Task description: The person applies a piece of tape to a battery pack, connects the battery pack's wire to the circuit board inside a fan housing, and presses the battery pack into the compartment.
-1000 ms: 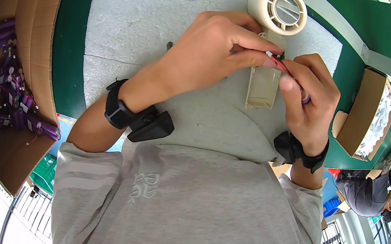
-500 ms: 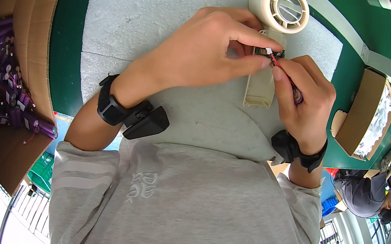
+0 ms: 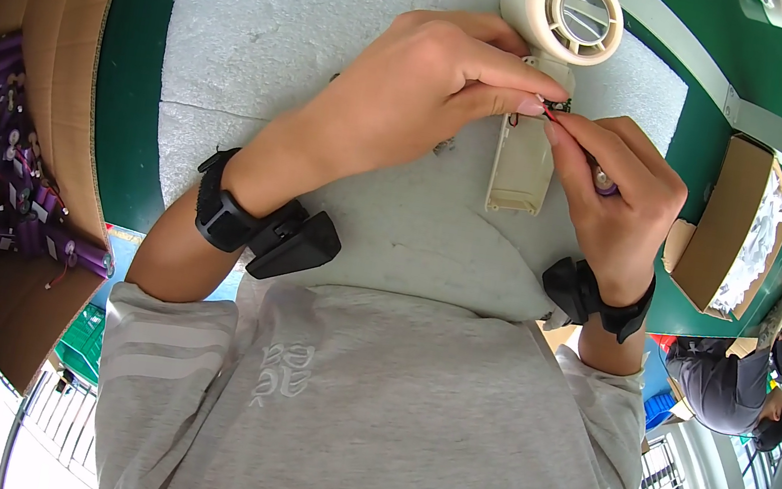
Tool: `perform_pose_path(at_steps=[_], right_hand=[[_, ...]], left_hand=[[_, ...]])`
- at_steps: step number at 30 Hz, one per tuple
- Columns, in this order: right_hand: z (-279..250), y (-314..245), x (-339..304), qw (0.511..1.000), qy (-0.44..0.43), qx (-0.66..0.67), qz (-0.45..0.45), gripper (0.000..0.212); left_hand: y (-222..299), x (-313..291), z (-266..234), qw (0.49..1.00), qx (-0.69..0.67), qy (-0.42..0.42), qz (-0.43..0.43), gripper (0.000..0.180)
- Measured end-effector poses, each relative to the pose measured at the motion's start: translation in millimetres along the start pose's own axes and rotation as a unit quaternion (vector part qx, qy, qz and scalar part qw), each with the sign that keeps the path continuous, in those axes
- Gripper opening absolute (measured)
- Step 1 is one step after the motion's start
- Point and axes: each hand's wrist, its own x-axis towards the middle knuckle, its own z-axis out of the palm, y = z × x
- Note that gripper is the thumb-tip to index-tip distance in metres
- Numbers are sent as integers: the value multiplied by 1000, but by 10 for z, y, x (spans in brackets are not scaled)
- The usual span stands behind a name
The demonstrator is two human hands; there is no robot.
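Observation:
A cream handheld fan lies on the foam pad, with its round head (image 3: 514,5) away from me and its open handle shell (image 3: 521,175) toward me. My left hand (image 3: 421,77) reaches over the upper handle, thumb and index finger pinched on a small wire connector that they mostly hide. Red and black wires (image 3: 550,115) run from there to my right hand (image 3: 625,204). That hand is closed round a purple battery cell (image 3: 605,183), its thumb and index fingertips on the wires. Part of a dark circuit board (image 3: 560,105) shows beside the fingertips.
White foam padding (image 3: 252,21) covers the green table (image 3: 134,105). At left stands a cardboard box (image 3: 67,75) holding several purple battery cells (image 3: 33,201). A smaller carton (image 3: 717,228) with white pieces is at right. Farther right, a person in dark clothing (image 3: 719,385) is nearby.
The white connector, visible between my left fingertips before, is now mostly covered as thumb and index close together. My right hand has shifted slightly right.

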Motion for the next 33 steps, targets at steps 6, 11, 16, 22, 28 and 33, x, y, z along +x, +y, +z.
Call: perform_pose_path(at_steps=[6,11,16,22,28,33], right_hand=[[-30,4,-16,1000,3,12,-1,14],[-58,-4,-34,999,-32,13,-9,14],[-27,-20,-60,999,-40,4,-2,13],[-9,-44,-67,999,-47,4,14,12],[11,-22,-73,999,-52,9,7,11],[18,-40,-61,999,-50,18,2,9]], left_hand=[[51,-15,-9,999,32,-15,-15,29],[86,-26,34,999,31,-1,-31,33],[75,-29,51,999,20,4,-27,36],[67,-29,50,999,26,4,-23,37],[61,-26,42,999,33,1,-16,37],[54,-19,53,999,52,10,-1,36]])
